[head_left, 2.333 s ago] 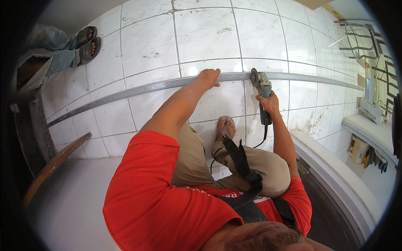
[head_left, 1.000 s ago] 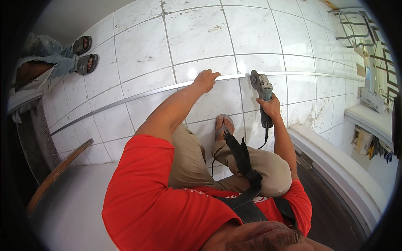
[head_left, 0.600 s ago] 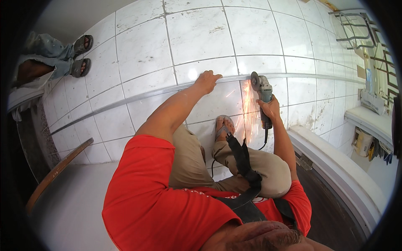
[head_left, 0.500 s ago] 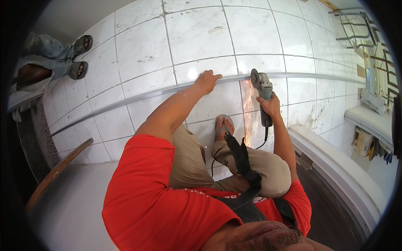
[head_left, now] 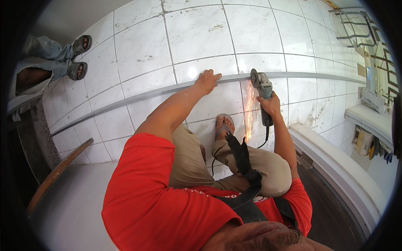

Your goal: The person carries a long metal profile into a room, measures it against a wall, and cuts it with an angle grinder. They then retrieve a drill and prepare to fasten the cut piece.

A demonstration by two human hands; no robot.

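I see the left hand pressed flat on the long metal strip lying across the floor tiles. Right hand clamped around the angle grinder, disc on strip, sparks flying. Risk: strip shifts, disc binds and kicks toward the sandalled foot.

The long bar is grey metal, dull, with a soft shine. It lies on the floor tiles, which are white, smooth and glossy, with dirty marks. The grinder at the bar has a grey metal head and a dark matt handle. The shirt is red cloth. The trousers are tan cloth. Left of the bar, a brown wooden plank looks rough.
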